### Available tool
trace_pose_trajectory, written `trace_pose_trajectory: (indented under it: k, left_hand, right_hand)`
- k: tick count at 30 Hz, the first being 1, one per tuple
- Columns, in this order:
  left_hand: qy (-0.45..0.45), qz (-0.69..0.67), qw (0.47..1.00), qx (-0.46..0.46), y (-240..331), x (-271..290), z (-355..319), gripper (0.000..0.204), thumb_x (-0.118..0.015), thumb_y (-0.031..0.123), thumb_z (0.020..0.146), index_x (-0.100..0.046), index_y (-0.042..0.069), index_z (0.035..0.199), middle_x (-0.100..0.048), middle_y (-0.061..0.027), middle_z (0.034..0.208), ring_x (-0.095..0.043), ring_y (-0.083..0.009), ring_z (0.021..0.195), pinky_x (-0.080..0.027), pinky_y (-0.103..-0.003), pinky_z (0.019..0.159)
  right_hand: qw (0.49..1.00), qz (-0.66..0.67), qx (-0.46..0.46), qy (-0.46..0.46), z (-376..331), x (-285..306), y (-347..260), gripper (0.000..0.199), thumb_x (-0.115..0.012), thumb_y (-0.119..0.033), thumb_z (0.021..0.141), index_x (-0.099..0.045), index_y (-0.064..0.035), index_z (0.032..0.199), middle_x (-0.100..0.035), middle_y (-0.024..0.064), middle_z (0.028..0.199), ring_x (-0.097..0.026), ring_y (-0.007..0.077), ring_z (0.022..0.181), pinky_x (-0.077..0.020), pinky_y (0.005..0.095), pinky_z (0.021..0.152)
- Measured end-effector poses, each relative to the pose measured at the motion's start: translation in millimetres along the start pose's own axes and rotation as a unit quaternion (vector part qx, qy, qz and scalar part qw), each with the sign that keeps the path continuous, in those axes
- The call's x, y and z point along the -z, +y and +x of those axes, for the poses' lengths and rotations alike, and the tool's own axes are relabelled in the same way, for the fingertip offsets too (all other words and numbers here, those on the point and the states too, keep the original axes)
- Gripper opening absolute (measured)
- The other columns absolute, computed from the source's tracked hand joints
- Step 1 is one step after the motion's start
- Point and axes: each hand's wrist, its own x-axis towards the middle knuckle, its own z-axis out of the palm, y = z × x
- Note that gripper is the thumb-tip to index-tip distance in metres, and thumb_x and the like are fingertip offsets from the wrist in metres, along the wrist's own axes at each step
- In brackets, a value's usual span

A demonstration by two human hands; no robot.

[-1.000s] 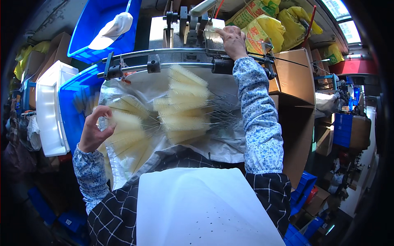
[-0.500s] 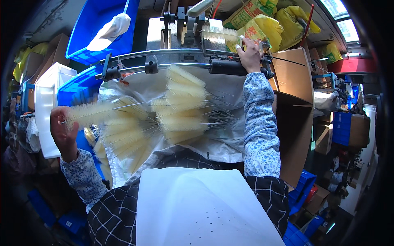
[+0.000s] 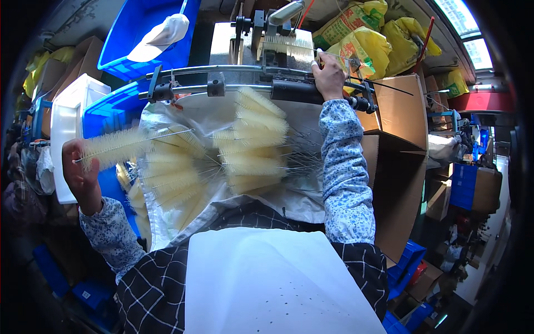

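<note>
Here the left hand (image 3: 82, 177) has its grip shut tight on one brush (image 3: 119, 146), held out sideways, away from the brush pile (image 3: 222, 156) to its right. Up high, the right hand (image 3: 328, 75) wraps around the black handle (image 3: 295, 91), likely to work the machine (image 3: 261, 44) just above it.

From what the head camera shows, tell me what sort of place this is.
Probably a small brush-making workshop. A metal machine stands at the bench, heaps of pale bottle brushes lie on a plastic sheet, and the left hand holds one brush. Cardboard boxes and blue crates crowd around.
</note>
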Motion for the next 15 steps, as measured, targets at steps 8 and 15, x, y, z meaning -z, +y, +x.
trace_pose_trajectory:
  k: [8,15]
  left_hand:
    - [0.021,-0.02,1.0,-0.005,12,4,0,0.035,-0.06,0.014,0.072,-0.045,0.003,0.101,-0.044,-0.0035,0.092,-0.043,-0.0135,0.087,-0.035,-0.027,0.081]
    - [0.019,-0.032,0.999,-0.013,21,0,5,0.035,-0.06,0.013,0.072,-0.045,0.003,0.101,-0.045,-0.0046,0.094,-0.044,-0.0145,0.089,-0.035,-0.027,0.083]
  right_hand:
    - [1.0,-0.011,0.003,0.006,1,-9,-25,0.033,-0.057,-0.021,0.073,-0.06,-0.0106,0.104,-0.059,0.0062,0.101,-0.056,0.0225,0.092,-0.0341,0.0421,0.078]
    - [1.0,-0.012,-0.011,-0.018,0,-12,-68,0.028,-0.059,-0.02,0.073,-0.06,-0.0094,0.099,-0.059,0.0047,0.098,-0.056,0.0216,0.092,-0.0324,0.0442,0.08]
